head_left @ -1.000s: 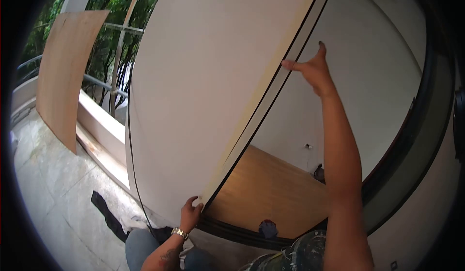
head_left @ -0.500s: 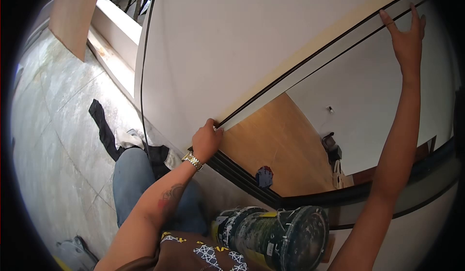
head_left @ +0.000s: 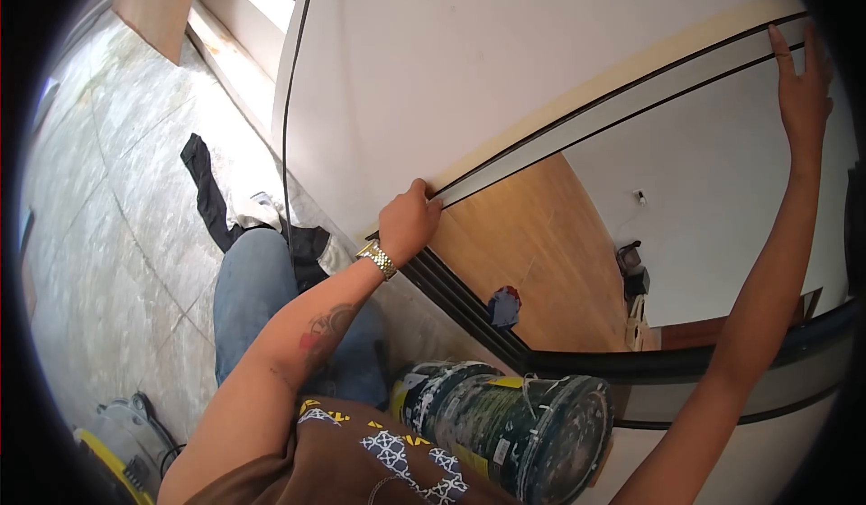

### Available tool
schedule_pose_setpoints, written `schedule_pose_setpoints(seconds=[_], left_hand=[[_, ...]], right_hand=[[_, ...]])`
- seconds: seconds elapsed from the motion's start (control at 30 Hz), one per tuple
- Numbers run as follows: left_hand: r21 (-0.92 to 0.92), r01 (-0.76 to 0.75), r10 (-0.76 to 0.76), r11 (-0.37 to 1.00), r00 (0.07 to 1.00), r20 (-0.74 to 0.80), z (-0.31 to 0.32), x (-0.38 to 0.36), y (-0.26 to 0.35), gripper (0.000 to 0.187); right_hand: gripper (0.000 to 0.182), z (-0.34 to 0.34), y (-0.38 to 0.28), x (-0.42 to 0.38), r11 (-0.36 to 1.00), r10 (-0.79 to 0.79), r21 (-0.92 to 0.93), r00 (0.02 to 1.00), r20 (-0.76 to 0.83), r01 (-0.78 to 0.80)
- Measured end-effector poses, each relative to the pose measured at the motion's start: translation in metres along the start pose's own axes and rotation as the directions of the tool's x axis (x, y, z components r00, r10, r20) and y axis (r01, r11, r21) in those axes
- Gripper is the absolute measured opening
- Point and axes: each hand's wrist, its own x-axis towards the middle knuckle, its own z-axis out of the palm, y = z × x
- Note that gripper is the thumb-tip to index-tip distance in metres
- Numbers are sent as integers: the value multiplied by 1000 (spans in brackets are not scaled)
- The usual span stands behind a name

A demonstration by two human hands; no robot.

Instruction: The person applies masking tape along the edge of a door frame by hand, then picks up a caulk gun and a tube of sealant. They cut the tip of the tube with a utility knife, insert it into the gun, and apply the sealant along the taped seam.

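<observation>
A long, pale strip with dark edges (head_left: 577, 135) runs diagonally along the edge of the wall opening. At its lower left end, my left hand (head_left: 410, 221) is closed, with fingers curled round the strip's end; part of the grip is hidden. A gold watch (head_left: 377, 259) is on that wrist. Far up at the right, my right hand (head_left: 803, 99) reaches to the strip's other part. Its fingers are spread and lie across the strip. Beside the strip is the white wall panel (head_left: 433, 63), with a cream band (head_left: 631, 59) along its edge.
Paint-smeared buckets (head_left: 532, 433) stand close to my body. A black sill track (head_left: 469, 302) borders the opening. Through it show a brown floor (head_left: 532, 261) and a dark blue cloth-like item (head_left: 504, 307). A black-and-white cloth (head_left: 212, 203) and a grey-yellow machine (head_left: 126, 442) lie left.
The view has shifted, and both hands appear further right. My right hand's fingers still lie spread on the strip. More of the grey-yellow machine shows at the lower left.
</observation>
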Motion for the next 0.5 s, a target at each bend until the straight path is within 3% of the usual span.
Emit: schedule_pose_setpoints(seconds=[0.4,0.5], left_hand=[[2,-44,44,999,996,-83,2,0,4,24],[-2,-36,36,999,996,-78,2,1,5,25]], right_hand=[[94,-3,-4,3,998,64,-25,997,47,-63],[94,-3,-6,4,993,100,55,991,90,-105]])
